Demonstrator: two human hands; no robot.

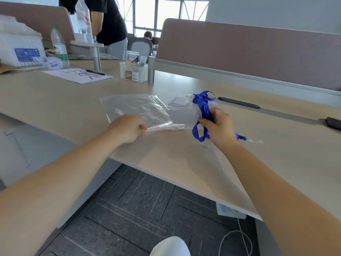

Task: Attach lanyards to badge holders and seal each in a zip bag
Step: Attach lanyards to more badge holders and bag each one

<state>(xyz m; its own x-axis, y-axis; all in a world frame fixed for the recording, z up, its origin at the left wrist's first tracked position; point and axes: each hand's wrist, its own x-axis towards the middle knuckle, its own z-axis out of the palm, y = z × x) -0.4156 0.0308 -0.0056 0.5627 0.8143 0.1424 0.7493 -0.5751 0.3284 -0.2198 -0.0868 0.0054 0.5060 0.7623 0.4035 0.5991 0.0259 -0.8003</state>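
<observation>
Head view. Zip bag (pixel 136 109): thin clear film, crinkled and glossy, roughly rectangular, lying flat on the pale wood-grain counter (pixel 55 100); its red zip strip runs along the near edge. Left hand (pixel 127 129) holds the bag at that edge, fingers curled and pinching the film beside the strip. Badge holder (pixel 181 115): clear, flat, rectangular plastic, just right of the bag, its left end at the bag's mouth; whether it is partly inside, cannot tell. Blue lanyard (pixel 203 108): woven flat ribbon, bunched and looped, at the holder's right end. Right hand (pixel 219 124) grips the bunched ribbon, fingers curled round it; a loop hangs below the hand. A second clear holder (pixel 180 101) lies behind the bag's right corner. Far behind the bag: white sheet with black characters (pixel 77 75), black pen (pixel 95 72), clear box of cards (pixel 133 71), plastic water bottle (pixel 60 47).
</observation>
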